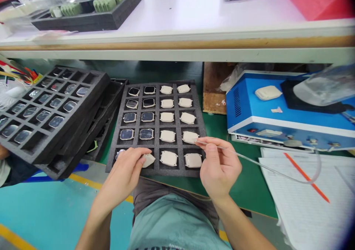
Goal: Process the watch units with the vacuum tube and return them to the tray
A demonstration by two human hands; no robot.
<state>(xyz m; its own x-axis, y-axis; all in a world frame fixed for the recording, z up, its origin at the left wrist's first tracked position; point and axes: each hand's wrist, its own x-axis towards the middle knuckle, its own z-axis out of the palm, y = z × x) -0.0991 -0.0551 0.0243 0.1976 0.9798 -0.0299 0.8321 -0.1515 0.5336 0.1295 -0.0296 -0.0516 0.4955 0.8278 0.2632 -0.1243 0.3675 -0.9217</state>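
Green shirt cloth point(177, 224) is closest, low in the middle, with two bare arms reaching out beside it. Both hands are busy over a black foam tray point(156, 132) on the green desk point(257, 202). The left hand point(124, 172) has its thumb and finger closed on a pale watch point(149, 161), which leans in the front row, second spot from the left. The right hand point(220, 167) pinches a thin clear tube point(249, 159). Its tip is at another pale watch point(190, 136), in the right column, one row back from the front. I cannot tell if they touch.

Dark screens face up in the two left columns, and plain pale backs show in the two right ones. More black trays point(83, 120) are stacked on the left. On the right is a blue box point(249, 113) with one pale watch on top. Papers point(291, 202) lie in front of it, with a red stick point(306, 177) on them.
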